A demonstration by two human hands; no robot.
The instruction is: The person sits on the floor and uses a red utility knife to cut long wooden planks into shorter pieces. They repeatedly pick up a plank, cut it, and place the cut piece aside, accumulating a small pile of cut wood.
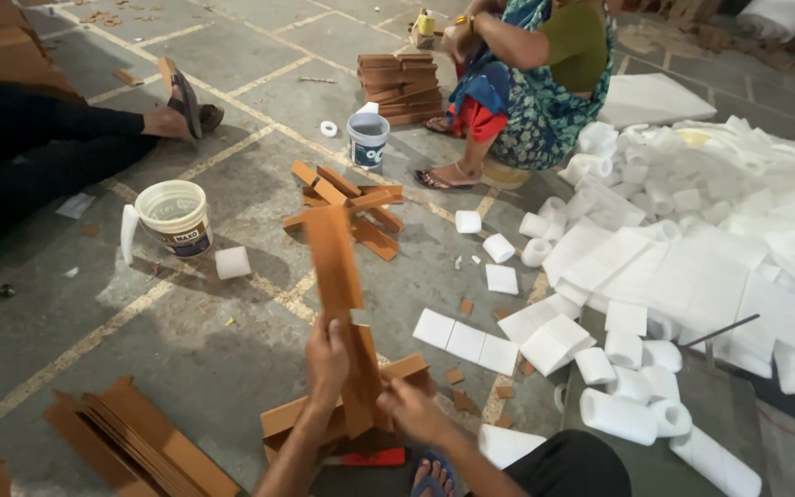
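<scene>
1. a tiled stone floor [232,55] is seen, on which everything lies and people are seated.
2. a large heap of white foam pieces [720,248] is spread over the right side, with rolled and flat sheets mixed together.
3. a seated person in a green patterned garment [545,83] is seen at the top, beside a stack of brown blocks [402,85].
4. another person's dark-clothed legs [48,147] are stretched in from the left.
5. a fanned stack of folded brown cardboard [140,442] lies at the lower left.
6. a loose pile of brown cardboard angle pieces [351,204] is left in the middle of the floor.
7. a white bucket [175,216] stands left of centre, with a roll of white tape [232,262] just beside it; a smaller grey bucket [368,138] stands further back.
8. a long brown cardboard strip [335,267] is held upright and slightly tilted, just above a brown cardboard piece [296,419] on the floor.
9. the left hand [327,354] is closed around the strip's lower part.
10. the right hand [411,410] is closed on the strip's bottom end, fingers curled.
</scene>
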